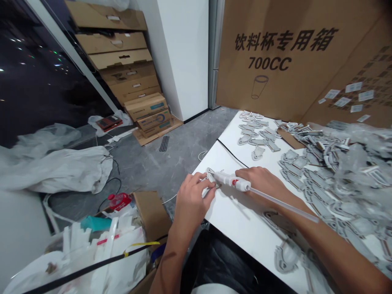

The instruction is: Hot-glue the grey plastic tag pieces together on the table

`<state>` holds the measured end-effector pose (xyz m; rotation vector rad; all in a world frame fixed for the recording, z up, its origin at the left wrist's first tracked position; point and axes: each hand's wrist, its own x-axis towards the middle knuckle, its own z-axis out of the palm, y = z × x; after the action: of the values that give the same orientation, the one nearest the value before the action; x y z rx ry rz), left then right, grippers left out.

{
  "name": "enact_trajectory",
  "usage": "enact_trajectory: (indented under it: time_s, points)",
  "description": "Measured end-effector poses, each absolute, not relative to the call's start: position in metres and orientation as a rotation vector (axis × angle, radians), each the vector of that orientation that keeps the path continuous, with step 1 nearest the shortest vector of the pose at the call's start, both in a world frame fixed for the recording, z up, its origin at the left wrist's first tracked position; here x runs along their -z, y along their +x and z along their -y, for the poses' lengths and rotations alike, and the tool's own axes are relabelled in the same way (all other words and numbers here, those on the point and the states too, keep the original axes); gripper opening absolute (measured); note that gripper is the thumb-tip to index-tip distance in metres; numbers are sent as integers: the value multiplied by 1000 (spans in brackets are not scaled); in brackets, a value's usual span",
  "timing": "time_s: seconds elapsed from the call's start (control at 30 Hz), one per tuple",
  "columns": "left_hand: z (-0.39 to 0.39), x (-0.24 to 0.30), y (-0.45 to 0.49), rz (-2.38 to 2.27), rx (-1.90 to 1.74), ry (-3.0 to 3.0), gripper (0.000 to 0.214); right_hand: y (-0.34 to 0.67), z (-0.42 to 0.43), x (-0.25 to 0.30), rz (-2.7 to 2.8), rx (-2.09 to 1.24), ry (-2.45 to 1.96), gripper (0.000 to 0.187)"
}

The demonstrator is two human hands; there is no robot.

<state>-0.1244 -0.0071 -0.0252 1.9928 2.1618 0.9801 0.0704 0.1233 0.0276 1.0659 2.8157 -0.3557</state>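
In front of you, the large cardboard box [284, 96] reads 饮料杯专用箱 in black, with 700CC beneath it and a cup drawing [259, 87] below. You cannot read the white labels [353, 87] farther right or the blue-marked print on the small cartons [153, 119] to your left.

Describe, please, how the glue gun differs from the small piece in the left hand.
Size: the glue gun is clearly larger than the small piece.
Look: the glue gun has a red part and a long pale stick behind; the small piece shows neither.
Hold: the right hand grips the glue gun; the left hand holds the small piece.
Both are hand-held at the white table.
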Motion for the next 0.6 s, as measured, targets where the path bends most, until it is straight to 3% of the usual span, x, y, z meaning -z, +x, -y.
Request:
enact_trajectory:
  time_s: [0.6]
  points:
    - [8, 20, -117, -2225, -968, 1946, 9, 73, -126, -31, -2809, 322, 1040, 17]
